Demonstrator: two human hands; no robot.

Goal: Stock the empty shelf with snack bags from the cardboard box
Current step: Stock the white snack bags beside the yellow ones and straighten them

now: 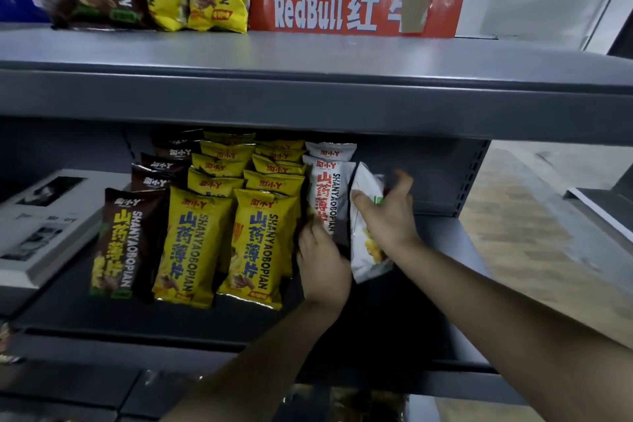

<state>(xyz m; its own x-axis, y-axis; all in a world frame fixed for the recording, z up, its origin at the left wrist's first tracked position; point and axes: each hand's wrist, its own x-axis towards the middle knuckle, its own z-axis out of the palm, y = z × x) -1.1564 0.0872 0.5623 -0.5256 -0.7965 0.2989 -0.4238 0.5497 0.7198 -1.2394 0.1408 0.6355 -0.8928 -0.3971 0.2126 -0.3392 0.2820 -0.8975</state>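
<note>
Grey steel formed the shelf (442, 243), seen from the head camera, and it was already partly stocked. A brown row (126, 243) stood at the left, yellow rows (260, 236) beside it, and a white row (329, 188) had only been begun — two bags upright at the back, with bare deck in front and to the right. A held bag (368, 250), white, edge-on and slightly tilted, was gripped by the right hand (388, 216), with the thumb laid across its near face and the fingers spread behind. It was just beside the white row. The left hand (323, 264) was set at the foot of that row, fingers bent against the front bag; whether the bag was pinched or merely pressed could not be told. The source carton could not be made out; a red box (352, 3) was seen on the shelf above.

The step was judged to be the seating of the held bag in the white row. To be done well, the bag would have to be turned face-forward and stood upright before release, its foot set on the deck in front of the row — not wedged beside it. The row was best steadied by the left hand until the new bag leaned on it, since slick, puffy packets were likely to slide or topple.
</note>
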